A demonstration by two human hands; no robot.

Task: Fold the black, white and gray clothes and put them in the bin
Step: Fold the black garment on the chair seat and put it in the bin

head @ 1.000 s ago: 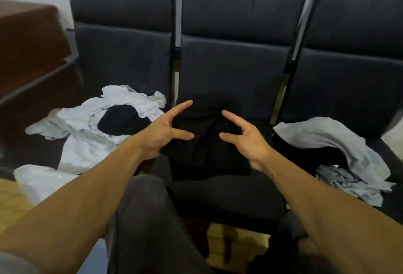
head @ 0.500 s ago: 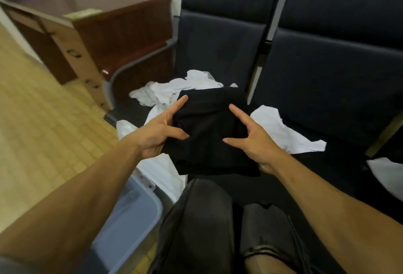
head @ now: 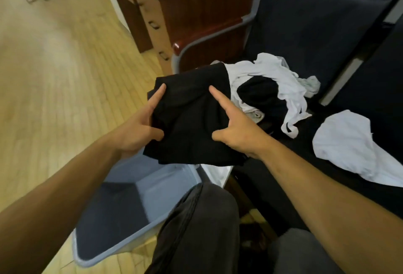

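Fingers: your left hand [head: 139,127] and right hand [head: 237,129] each pinch the folded black garment [head: 192,119], thumb on top, index finger straight.
Garment: frame centre, held above the bin [head: 139,188].
Bin: lower left, on the floor.
Pile: white clothes [head: 281,82], right of centre.

Pale wood floor [head: 54,82], reddish-brown desk [head: 196,5], dark padded seats [head: 309,25].
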